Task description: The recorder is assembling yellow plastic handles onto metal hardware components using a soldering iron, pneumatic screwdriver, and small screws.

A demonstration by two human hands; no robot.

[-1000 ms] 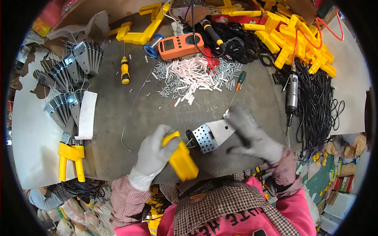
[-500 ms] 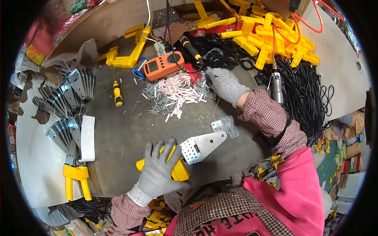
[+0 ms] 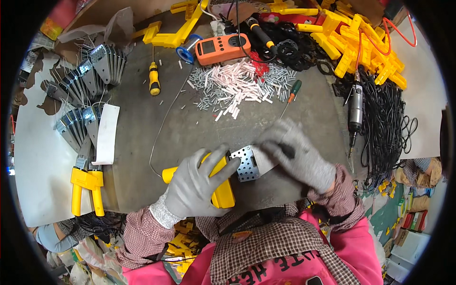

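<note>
My left hand [image 3: 195,183], in a grey glove, wraps over a yellow plastic handle [image 3: 222,192] near the table's front edge. Out of its right side sticks a flat metal plate [image 3: 246,164] with rows of small holes; my left index finger lies against it. My gloved right hand [image 3: 301,154] is over the plate's far end with fingers curled together. A dark patch shows at those fingers, and I cannot make out what they hold. Beyond them lies a screwdriver [image 3: 295,89] with a green and red handle.
Behind my hands are piles of pink-white sleeves and grey screws [image 3: 232,85], with an orange meter [image 3: 223,49]. Black cords [image 3: 384,118] and an air screwdriver [image 3: 355,107] are at right, metal plates [image 3: 76,121] and a yellow-handled piece [image 3: 87,183] at left. Yellow parts [image 3: 351,40] heap up behind.
My right hand has come from the screw pile toward me, down to the metal plate. The small screwdriver now shows where it was. My left hand keeps its hold, its index finger now on the plate.
</note>
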